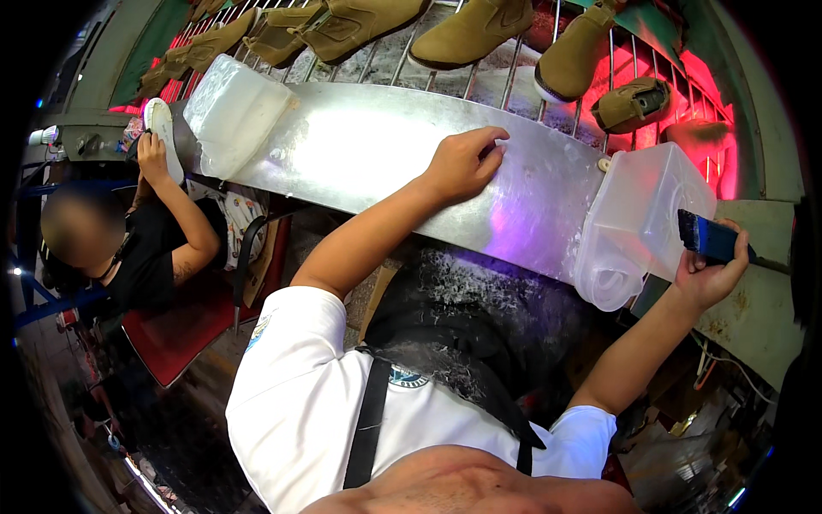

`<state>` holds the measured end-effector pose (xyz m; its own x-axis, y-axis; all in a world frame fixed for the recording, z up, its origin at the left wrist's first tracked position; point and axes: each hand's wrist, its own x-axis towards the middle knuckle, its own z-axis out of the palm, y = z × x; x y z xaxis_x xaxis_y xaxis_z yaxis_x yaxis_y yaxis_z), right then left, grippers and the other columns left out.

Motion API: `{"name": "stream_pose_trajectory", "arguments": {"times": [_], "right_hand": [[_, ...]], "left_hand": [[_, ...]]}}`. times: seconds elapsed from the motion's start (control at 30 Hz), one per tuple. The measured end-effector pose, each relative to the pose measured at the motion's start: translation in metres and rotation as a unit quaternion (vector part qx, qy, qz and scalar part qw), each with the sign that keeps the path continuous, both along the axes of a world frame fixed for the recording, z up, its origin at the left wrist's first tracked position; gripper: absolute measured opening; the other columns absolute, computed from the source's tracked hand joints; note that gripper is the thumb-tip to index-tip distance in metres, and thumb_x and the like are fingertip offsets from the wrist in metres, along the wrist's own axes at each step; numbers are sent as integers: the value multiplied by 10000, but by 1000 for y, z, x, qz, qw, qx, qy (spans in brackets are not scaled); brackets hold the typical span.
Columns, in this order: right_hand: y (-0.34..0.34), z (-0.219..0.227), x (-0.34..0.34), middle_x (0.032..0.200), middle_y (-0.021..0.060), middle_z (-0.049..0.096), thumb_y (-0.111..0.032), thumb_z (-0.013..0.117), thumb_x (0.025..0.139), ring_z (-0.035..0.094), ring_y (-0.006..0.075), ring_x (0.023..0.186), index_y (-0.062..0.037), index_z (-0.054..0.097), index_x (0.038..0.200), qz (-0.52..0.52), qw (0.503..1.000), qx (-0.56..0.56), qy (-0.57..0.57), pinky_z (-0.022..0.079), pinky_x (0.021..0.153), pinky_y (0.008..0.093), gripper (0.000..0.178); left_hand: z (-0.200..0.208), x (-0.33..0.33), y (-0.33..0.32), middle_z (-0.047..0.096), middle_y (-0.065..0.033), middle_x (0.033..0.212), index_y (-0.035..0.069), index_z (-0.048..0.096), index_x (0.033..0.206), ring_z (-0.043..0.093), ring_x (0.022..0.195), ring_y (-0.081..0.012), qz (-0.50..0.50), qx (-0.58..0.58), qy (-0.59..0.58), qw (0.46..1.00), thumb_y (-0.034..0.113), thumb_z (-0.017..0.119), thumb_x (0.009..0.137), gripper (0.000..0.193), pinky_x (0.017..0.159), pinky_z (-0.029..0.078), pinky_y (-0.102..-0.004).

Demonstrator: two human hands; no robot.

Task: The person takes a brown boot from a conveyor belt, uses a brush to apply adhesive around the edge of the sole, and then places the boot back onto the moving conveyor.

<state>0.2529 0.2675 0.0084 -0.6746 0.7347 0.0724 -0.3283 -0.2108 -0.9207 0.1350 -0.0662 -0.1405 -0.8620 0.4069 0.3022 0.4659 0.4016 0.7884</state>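
Note:
My left hand (462, 167) is over the metal work surface (360, 128), its fingers loosely bent and the thumb apart from them, with nothing visible in it. On the right, my right hand (706, 278) grips a flat paint brush (717, 240) with a blue body and dark bristles, raised beside a clear plastic tub (655, 201). The tub lies tipped at the right end of the metal surface. Beyond the surface, tan ankle boots (471, 34) sit on a rack of metal bars (514, 64).
A whitish translucent tub (235, 111) stands at the left end of the surface. Red light glows under the rack. At far left a seated co-worker (163, 248) holds a white shoe sole (163, 128). A red chair (184, 338) stands near that person.

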Motion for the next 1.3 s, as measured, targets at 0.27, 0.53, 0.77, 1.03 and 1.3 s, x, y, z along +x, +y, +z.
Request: {"name": "stream_pose_trajectory", "arguments": {"times": [0.27,0.53,0.77,1.03,1.3], "right_hand": [[10,-11,0,721,89,547,-377,541,980,480,164,567,8,588,849,-13,999,45,18,391,561,300,409],[33,-23,18,785,89,525,-318,496,1000,435,162,621,9,556,908,158,985,47,41,351,580,320,344],[10,-33,-2,770,20,552,-258,607,976,553,165,686,4,629,947,2,995,-61,83,460,658,331,264],[19,0,16,908,36,702,-277,788,838,642,122,757,-39,722,1025,18,998,47,35,515,632,331,309],[12,-14,36,807,99,712,-270,784,838,678,176,714,26,740,893,-7,999,35,1,552,628,338,304]], "left_hand": [[10,-11,-10,752,-153,1000,53,644,1282,733,840,-277,25,78,-52,995,39,571,970,320,794,574,-370],[119,-187,-116,718,-169,1156,51,686,1214,686,1081,-282,236,-59,121,962,95,637,914,308,966,527,-406],[141,-529,-419,491,-243,1539,76,418,1566,509,1396,-368,6,-429,240,871,357,585,1003,651,1117,432,-450],[-4,-555,-83,519,-228,1515,103,405,1571,529,1374,-374,44,-519,180,834,427,611,967,716,1097,448,-460],[31,-508,25,547,-213,1490,129,393,1575,550,1351,-381,48,-519,251,815,498,638,930,782,1076,464,-469]]}}
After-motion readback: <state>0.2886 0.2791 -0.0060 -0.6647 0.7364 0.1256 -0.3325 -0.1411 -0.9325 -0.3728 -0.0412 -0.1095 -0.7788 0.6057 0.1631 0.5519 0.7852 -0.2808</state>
